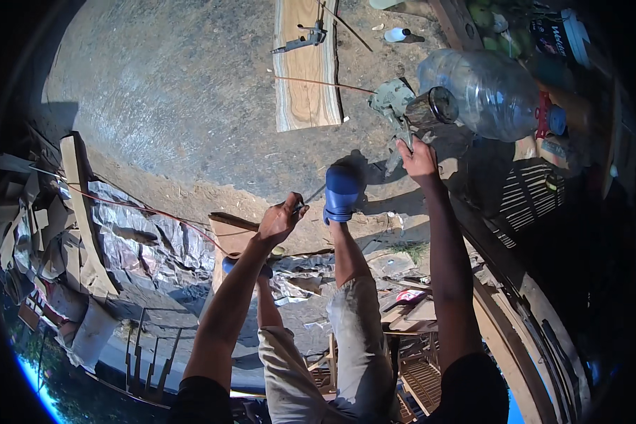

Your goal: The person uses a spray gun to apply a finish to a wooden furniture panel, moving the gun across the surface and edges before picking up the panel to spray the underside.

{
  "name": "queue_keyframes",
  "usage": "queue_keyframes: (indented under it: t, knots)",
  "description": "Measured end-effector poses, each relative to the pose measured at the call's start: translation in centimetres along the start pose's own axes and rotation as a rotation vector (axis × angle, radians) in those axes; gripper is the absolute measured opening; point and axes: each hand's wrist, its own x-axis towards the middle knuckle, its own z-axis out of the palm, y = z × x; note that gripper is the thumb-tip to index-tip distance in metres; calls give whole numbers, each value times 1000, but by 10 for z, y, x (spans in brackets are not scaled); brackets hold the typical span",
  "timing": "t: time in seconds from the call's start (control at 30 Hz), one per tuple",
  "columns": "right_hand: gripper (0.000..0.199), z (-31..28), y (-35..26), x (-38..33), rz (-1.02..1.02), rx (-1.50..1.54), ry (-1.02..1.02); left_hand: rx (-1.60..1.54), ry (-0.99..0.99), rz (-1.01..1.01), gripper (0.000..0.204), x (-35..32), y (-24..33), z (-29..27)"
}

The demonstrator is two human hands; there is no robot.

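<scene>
My right hand (420, 161) is closed on the lower end of a crumpled grey-green rag (391, 97). A dark glass jar (442, 106) lies against the rag, its round end toward the right. Closer to me and further left, my left hand (283, 220) is curled, with a small dark thing at its fingertips that I cannot make out. Ahead of both hands lies a pale wooden plank (307, 106) with bark-like edges. On it rests a grey and black pistol-shaped tool (307, 39). A thin reddish-brown line (325, 83) crosses the plank toward the rag.
A large clear plastic bottle (487, 92) with a blue cap lies at the right. Beyond the rag is a small white bottle (397, 34). Wood scraps (46, 219) and crumpled sheeting (148, 230) fill the left. A red cord (145, 207) runs toward my feet in blue shoes (343, 187).
</scene>
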Motion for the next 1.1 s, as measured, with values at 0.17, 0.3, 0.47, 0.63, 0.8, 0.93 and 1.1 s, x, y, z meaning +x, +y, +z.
queue_keyframes:
  t: [0.17, 0.3, 0.47, 0.63, 0.8, 0.93, 1.1]
  knots:
    - [35, 37, 74, 51, -71, -231, 16, -59, 69, -161, 31, -37, -12, -3]
    - [40, 44, 63, 69, 65, -246, -134, -102, 164, -245, 27, -84, -21, -5]
    - [48, 40, 68, 76, 129, -297, -159, -72, 148, -351, 26, -119, -18, -1]
    - [58, 30, 52, 77, 260, -421, -111, -131, 212, -387, 28, -132, -17, 13]
    - [39, 41, -68, 55, 226, -303, 106, -145, 265, -486, 25, -145, -3, -6]
    - [47, 121, -152, 140, -386, -277, 78, -185, 363, -496, 26, -158, 2, -14]
    - [35, 154, -185, 249, -722, -775, 367, -300, 511, -476, 27, -181, 3, -3]
